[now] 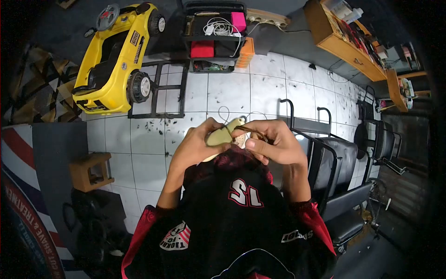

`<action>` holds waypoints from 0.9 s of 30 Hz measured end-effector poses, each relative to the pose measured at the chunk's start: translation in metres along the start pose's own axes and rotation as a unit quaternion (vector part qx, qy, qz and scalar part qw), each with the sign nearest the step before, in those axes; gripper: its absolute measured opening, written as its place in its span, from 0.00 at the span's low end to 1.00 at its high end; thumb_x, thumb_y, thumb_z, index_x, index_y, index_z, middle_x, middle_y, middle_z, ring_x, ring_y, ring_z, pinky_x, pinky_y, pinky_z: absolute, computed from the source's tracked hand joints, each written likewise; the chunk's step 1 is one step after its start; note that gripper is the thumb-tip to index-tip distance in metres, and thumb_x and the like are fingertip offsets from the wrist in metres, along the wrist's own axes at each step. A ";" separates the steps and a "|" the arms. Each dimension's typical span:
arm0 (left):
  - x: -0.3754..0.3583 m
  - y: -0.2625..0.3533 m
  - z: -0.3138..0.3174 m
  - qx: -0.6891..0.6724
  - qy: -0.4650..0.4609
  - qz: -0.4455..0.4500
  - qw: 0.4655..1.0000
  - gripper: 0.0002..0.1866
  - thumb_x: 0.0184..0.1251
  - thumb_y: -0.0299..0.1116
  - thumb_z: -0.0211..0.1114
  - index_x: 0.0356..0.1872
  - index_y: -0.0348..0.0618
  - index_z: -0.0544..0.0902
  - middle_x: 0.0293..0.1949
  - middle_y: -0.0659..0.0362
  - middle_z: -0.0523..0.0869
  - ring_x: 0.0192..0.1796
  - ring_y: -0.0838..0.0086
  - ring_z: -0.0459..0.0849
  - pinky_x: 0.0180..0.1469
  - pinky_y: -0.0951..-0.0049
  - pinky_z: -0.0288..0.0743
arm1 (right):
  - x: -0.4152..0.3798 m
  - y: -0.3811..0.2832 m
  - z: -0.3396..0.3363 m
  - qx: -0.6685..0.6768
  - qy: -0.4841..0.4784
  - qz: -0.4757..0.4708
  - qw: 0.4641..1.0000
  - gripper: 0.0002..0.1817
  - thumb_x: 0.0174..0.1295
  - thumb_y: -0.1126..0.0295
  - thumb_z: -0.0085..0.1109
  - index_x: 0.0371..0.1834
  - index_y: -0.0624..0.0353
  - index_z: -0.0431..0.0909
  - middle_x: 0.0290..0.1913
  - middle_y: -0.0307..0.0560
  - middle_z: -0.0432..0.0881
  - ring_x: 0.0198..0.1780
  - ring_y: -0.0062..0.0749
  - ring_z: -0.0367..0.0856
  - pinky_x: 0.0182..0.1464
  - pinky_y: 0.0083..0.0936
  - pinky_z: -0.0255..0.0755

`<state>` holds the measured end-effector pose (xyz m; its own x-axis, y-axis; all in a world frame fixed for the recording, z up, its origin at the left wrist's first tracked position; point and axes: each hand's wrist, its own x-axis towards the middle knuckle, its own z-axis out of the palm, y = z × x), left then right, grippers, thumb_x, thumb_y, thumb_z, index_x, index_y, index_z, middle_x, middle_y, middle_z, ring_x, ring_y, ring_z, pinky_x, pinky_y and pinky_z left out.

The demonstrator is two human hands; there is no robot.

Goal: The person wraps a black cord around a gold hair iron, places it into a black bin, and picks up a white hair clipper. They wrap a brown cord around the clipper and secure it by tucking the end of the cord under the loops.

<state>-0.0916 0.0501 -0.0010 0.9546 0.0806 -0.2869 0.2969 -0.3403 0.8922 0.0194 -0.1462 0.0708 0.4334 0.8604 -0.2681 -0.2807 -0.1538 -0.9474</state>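
Note:
In front of my torso, my left hand is wrapped around a smooth, pale yellow-green casing with a rounded end. The thumb lies along its lower side. Close beside it, the fingers of my right hand are pinched on a thin brown cord that bends in a loop at the casing. Between the hands a pale, speckled piece shows in part. A thin grey cable curls up behind the casing. My fingers cover the rest of these parts.
A yellow toy car stands at upper left beside a dark metal frame. A black trolley holds cables and boxes. Black chairs line the right, a wooden stool the left. Dark hair clippings lie on the tiles.

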 end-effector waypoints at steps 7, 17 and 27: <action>0.001 -0.005 0.002 0.025 -0.168 0.118 0.978 0.23 0.53 0.41 0.77 0.47 0.40 0.81 0.34 0.53 0.87 0.36 0.64 0.88 0.40 0.69 0.79 | 0.017 -0.003 -0.006 -0.233 0.172 -0.028 0.957 0.11 0.63 0.69 0.64 0.30 0.68 0.84 0.17 0.43 0.81 0.16 0.17 0.75 0.20 0.20 0.67; -0.006 -0.005 -0.016 -0.050 -0.211 0.128 0.968 0.23 0.50 0.32 0.79 0.47 0.37 0.81 0.41 0.57 0.87 0.41 0.79 0.83 0.44 0.76 0.77 | 0.061 0.107 -0.038 -0.343 0.107 -0.081 0.930 0.12 0.56 0.66 0.69 0.42 0.58 0.84 0.40 0.53 0.86 0.42 0.37 0.86 0.46 0.31 0.78; -0.006 -0.002 -0.019 -0.261 -0.191 0.071 0.943 0.23 0.52 0.31 0.77 0.47 0.32 0.78 0.40 0.58 0.85 0.42 0.79 0.80 0.45 0.78 0.72 | 0.024 0.101 -0.021 -0.120 -0.009 -0.203 0.972 0.29 0.43 0.76 0.72 0.53 0.65 0.79 0.50 0.50 0.84 0.54 0.38 0.81 0.59 0.32 0.71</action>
<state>-0.0971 0.0684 0.0056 0.9360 -0.3094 -0.1678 0.2349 0.1940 0.9525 0.0195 -0.1514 -0.0350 0.4504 0.8822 0.1374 0.1194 0.0930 -0.9885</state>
